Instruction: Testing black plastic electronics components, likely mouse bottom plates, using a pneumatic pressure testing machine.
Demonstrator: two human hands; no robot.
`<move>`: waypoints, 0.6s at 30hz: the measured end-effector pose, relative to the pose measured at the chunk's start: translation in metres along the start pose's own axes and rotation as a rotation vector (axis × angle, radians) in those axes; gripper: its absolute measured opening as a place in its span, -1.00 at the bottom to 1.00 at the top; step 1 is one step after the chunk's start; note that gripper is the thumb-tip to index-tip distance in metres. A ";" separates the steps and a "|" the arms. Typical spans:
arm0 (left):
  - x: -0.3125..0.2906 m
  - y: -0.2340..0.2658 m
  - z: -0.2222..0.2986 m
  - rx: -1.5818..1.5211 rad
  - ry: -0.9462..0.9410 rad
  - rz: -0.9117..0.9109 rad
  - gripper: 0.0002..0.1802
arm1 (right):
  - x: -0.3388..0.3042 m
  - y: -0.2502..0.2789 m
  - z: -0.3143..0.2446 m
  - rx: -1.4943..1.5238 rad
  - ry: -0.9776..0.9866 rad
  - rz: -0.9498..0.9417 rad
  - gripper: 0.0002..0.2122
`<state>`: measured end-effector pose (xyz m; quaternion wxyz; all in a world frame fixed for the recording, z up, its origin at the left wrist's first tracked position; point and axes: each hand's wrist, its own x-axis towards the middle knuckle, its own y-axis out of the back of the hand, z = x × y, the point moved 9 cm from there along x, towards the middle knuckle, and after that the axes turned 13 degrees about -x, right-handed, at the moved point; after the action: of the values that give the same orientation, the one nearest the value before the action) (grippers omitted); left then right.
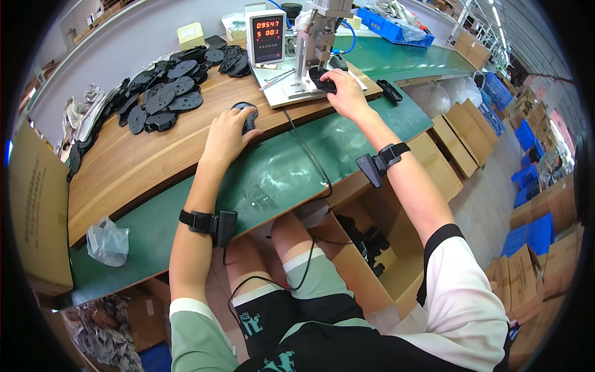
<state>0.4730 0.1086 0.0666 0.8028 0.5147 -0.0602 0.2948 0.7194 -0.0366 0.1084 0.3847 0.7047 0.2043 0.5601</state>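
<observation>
My left hand [227,135] rests on the wooden bench top [142,161] and grips a flat black plastic part [246,112]. My right hand [344,92] reaches farther out and holds another black part [320,79] on the base plate of a small bench press [318,37], under its vertical head. A large pile of the same black parts [167,87] lies on the wood to the left of my left hand. Both forearms wear black wrist bands with small devices.
A digital counter box [266,38] stands beside the press. A green conveyor belt [396,59] runs behind, with blue crates [396,28]. A clear bag [106,240] lies on the green front ledge. An open cardboard box [372,260] with black parts sits below, among more cartons at right.
</observation>
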 end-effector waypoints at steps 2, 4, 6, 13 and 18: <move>-0.004 0.003 0.004 0.013 -0.073 0.026 -0.47 | 0.000 -0.001 0.001 0.002 -0.008 -0.002 -0.68; -0.008 0.005 0.003 -0.023 -0.127 0.048 -0.44 | -0.001 -0.003 0.000 0.011 -0.023 0.002 -0.68; -0.008 0.003 0.003 0.024 -0.176 0.019 -0.47 | 0.000 -0.002 -0.001 0.007 -0.008 0.014 -0.68; 0.005 0.022 0.032 -0.017 -0.103 0.153 -0.48 | 0.006 0.006 0.017 0.043 -0.044 -0.032 -0.74; 0.016 0.010 0.087 -0.038 -0.411 0.326 -0.56 | -0.051 0.065 -0.020 0.204 -0.197 0.228 -0.82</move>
<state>0.4988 0.0430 0.1214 0.7251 0.5322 -0.3095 0.3084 0.6762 -0.1066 0.1278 0.2634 0.8100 0.1401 0.5049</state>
